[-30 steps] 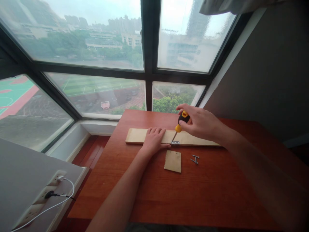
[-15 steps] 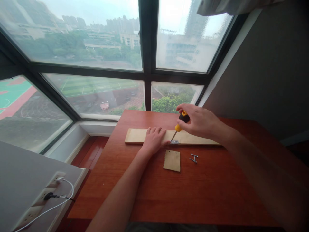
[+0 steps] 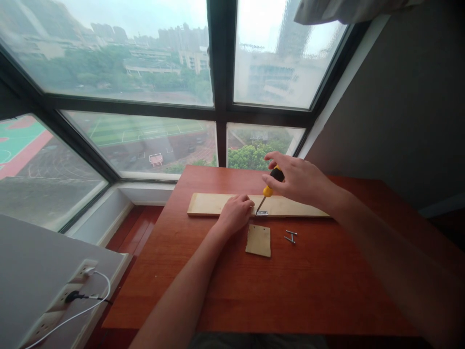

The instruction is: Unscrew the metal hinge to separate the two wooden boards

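A long pale wooden board (image 3: 207, 205) lies across the table. On its front edge sits a small metal bracket, perhaps a hinge (image 3: 262, 213). My right hand (image 3: 300, 179) grips a yellow-and-black screwdriver (image 3: 268, 191), held tilted, its tip down at the bracket's left end. My left hand (image 3: 235, 213) rests on the board just left of the bracket, fingers curled in; whatever they may hold is hidden. In front of the board lies a small square wooden piece (image 3: 258, 241) with two holes near its top edge. Several loose screws (image 3: 291, 236) lie to its right.
The reddish-brown table (image 3: 218, 291) stands against dark-framed windows (image 3: 221, 116). On the low wall at left are power sockets with a white cable (image 3: 109, 286) and a black plug (image 3: 72, 295). A grey wall (image 3: 392, 116) rises at right.
My left hand has gone from lying spread on the board to having its fingers curled near the bracket. The screwdriver stays at the bracket; my right thumb has shifted slightly on its handle.
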A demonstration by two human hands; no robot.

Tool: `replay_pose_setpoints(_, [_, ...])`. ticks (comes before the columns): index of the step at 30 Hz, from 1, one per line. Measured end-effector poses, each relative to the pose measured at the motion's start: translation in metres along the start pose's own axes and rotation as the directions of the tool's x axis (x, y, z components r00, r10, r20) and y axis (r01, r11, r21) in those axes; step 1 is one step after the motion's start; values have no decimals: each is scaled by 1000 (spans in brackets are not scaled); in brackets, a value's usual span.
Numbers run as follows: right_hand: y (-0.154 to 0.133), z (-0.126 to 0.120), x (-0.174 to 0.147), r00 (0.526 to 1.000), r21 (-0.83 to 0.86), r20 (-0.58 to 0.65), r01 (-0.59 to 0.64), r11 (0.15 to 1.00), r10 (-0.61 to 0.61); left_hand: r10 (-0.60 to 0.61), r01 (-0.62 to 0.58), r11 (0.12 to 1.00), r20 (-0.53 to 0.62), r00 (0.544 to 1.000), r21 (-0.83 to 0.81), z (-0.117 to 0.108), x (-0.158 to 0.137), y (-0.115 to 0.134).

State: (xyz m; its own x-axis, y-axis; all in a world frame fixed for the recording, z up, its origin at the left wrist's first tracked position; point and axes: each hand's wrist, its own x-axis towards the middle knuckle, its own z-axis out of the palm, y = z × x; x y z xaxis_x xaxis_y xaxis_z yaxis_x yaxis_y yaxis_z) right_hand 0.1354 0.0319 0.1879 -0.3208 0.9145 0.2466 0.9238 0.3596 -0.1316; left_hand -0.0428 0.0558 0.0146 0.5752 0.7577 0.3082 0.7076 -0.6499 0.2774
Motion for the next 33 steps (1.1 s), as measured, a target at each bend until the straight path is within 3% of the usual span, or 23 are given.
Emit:
replay_pose_setpoints(4, [-1,2,2,1000,-70,-7,-21,997,21,-4,4,1000,10,1000,-25,1,0,1])
replay_pose_setpoints(11, [2,-2,-1,995,49,46,83,995,-86,-26,28,994,24,999,-105,1,-1,5])
replay_pose_setpoints(17, [1,0,3,999,-57,15,-34,998,35,-32,40,987,48,998,-155,0,-1,7])
replay_pose_setpoints(24, [5,-1,-1,997,31,34,66,997,-67,-27,34,986,47,999,-160,2,0,6])
replay_pose_setpoints(33, [2,3,4,999,-2,-32,-5,1000,5,-54,63,981,53,997,-185,3,1,4])
